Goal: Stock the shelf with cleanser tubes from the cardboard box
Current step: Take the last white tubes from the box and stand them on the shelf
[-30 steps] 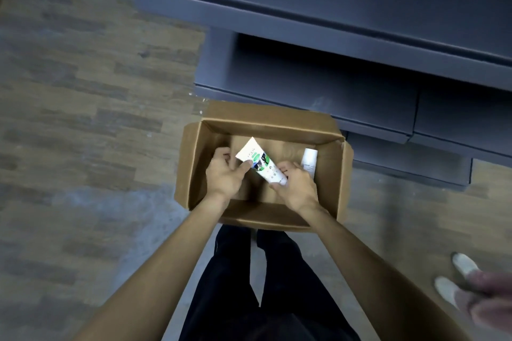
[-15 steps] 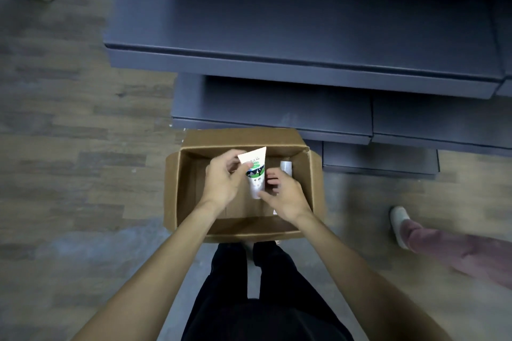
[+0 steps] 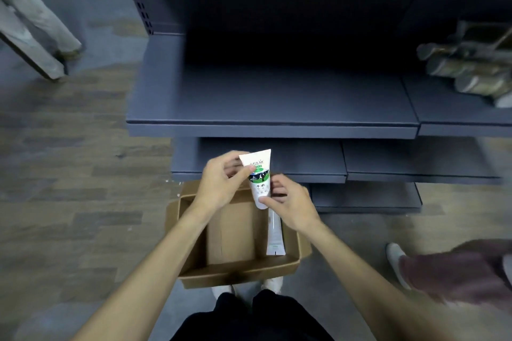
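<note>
A white cleanser tube [image 3: 258, 174] with a green and black label stands upright above the open cardboard box [image 3: 238, 274], crimped end up. My left hand [image 3: 221, 180] pinches its upper part. My right hand [image 3: 291, 203] grips its cap end at the bottom. A second white tube [image 3: 274, 235] lies flat along the box's right wall. The dark grey shelf [image 3: 271, 102] stretches bare just beyond the tube, with two lower shelf levels beneath it.
Several bundled packages [image 3: 471, 69] lie on the neighbouring shelf at the right. Another person's shoe and leg [image 3: 443, 268] stand at the lower right on the wood-pattern floor. A second person's legs [image 3: 30, 22] are at the upper left.
Both hands have lifted the tube out of the box and turned it upright. The view has tilted up, bringing the wide shelf into sight.
</note>
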Available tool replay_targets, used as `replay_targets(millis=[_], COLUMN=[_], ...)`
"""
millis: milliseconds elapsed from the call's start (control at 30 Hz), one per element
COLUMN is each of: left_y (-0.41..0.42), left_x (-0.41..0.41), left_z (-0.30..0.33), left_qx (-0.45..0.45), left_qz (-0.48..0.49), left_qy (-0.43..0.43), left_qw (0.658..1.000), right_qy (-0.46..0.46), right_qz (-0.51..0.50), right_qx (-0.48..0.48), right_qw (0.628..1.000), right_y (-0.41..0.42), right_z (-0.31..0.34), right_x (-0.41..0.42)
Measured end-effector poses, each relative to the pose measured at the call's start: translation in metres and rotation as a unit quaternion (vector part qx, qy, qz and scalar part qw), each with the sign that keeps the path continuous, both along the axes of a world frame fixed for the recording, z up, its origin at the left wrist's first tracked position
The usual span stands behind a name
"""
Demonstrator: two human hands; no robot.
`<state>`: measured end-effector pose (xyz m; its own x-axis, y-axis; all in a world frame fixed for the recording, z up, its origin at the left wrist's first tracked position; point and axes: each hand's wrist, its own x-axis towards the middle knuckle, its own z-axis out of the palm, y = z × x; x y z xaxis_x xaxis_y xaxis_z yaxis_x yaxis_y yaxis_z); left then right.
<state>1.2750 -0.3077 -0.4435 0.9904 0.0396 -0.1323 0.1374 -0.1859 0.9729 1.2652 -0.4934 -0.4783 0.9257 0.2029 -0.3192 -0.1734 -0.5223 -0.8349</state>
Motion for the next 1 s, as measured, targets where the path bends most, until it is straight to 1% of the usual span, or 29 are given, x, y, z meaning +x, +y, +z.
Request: replay_targets(millis=[133,333,467,600,700,800,1000], left_y=[-0.010,-0.021,-0.028,-0.035,-0.042,-0.052,-0.071], left_x=[0.008,0.019,0.028,0.039,0.048,0.057,0.081], left_z=[0.041,0.093,0.139,0.199,0.247,0.291,0.347], left_qx=[-0.049,-0.064,-0.040,-0.037,-0.041,-0.030,-0.012], left_qz=[0.019,0.044,0.020,0.008,0.003,-0.002,0.014], left_qy=[-0.038,-0.088,-0.156,-0.242,-0.298,-0.350,-0.397], left_qw=[0.998,0.993,0.987,0.970,0.954,0.936,0.917], right_qy=[-0.050,-0.106,-0.151,-0.224,-0.280,-0.328,-0.384], right_qz=[-0.025,-0.030,-0.018,-0.013,-0.012,-0.012,-0.022], right_qx=[0.048,0.080,0.095,0.106,0.128,0.128,0.113], right_qw=[0.997,0.991,0.984,0.969,0.951,0.936,0.916], right_y=[-0.001,-0.004,-0.012,-0.021,-0.028,-0.035,-0.048], right_z=[0.037,0.088,0.132,0.195,0.243,0.286,0.344], right_x=[0.012,0.028,0.040,0.055,0.064,0.073,0.097])
